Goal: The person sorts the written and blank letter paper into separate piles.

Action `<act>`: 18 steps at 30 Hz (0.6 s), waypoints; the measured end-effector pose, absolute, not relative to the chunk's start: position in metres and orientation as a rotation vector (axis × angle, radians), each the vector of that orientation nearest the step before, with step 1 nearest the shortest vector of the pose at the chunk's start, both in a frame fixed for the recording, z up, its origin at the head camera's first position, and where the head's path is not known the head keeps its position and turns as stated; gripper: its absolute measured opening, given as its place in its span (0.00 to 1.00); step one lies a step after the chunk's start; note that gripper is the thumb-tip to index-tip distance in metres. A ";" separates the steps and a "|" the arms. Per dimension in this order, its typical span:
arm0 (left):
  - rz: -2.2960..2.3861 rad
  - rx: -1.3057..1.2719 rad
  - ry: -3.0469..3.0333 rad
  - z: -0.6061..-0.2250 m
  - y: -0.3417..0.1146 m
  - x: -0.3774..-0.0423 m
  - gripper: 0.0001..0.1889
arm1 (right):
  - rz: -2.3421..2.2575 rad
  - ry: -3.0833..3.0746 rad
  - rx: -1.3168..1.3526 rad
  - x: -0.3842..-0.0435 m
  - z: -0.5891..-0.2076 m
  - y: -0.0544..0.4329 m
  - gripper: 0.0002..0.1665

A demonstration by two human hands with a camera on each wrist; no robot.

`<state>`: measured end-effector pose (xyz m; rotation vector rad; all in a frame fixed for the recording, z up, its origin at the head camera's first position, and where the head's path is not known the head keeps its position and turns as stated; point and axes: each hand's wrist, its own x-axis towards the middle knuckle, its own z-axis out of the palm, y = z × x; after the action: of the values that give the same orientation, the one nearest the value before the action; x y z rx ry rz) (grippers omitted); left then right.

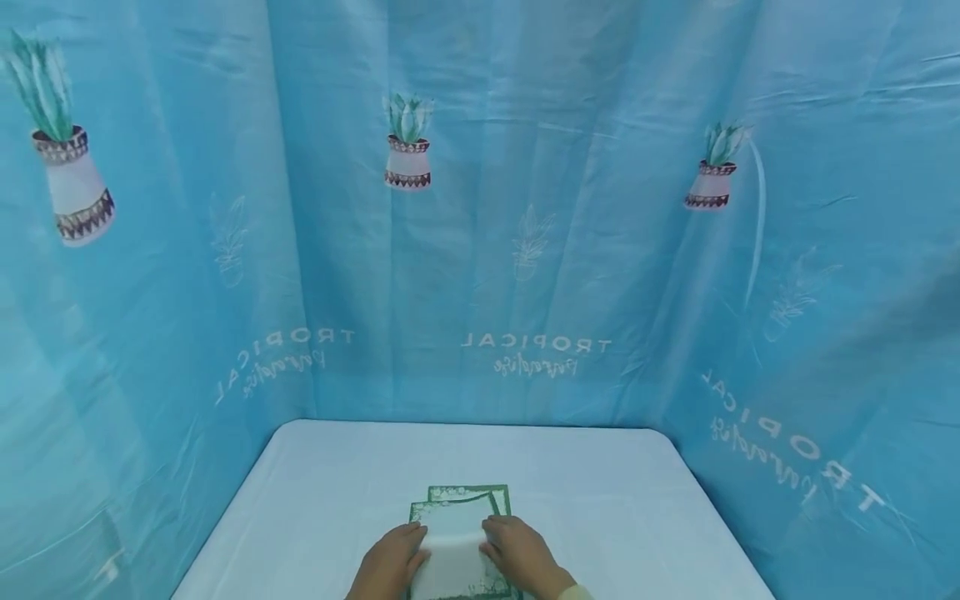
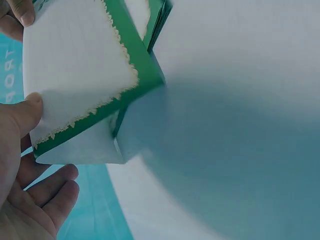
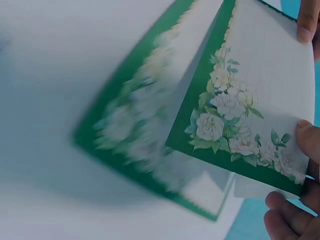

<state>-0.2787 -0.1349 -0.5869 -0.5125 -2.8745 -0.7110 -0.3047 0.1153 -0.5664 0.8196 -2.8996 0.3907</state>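
Note:
Both hands hold a sheet of letter paper point(image 1: 455, 537) with a green border and printed white flowers. My left hand point(image 1: 386, 565) pinches its left side, thumb on top and fingers below, as the left wrist view shows. On the opposite side, my right hand point(image 1: 525, 557) grips the sheet the same way, its thumb point(image 3: 306, 132) over the flowered corner. The sheet is bent, and a pale layer point(image 2: 80, 145) shows beneath the printed face. Under it lies a stack of matching sheets point(image 3: 117, 112), partly covered; its layered edge point(image 2: 159, 22) appears in the left wrist view.
A white table point(image 1: 600, 500) with rounded far corners carries the paper. Blue curtains point(image 1: 480, 250) printed with potted plants and lettering hang close behind the table and along both sides.

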 end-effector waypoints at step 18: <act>-0.955 -0.305 -2.902 -0.556 -0.244 -0.260 0.20 | 0.538 -2.885 1.051 -0.312 -0.544 0.002 0.12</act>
<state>-0.2601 -0.2443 -0.5563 -0.3050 -2.9021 -0.9547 -0.3117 0.0020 -0.5438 1.0508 -2.8849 0.5380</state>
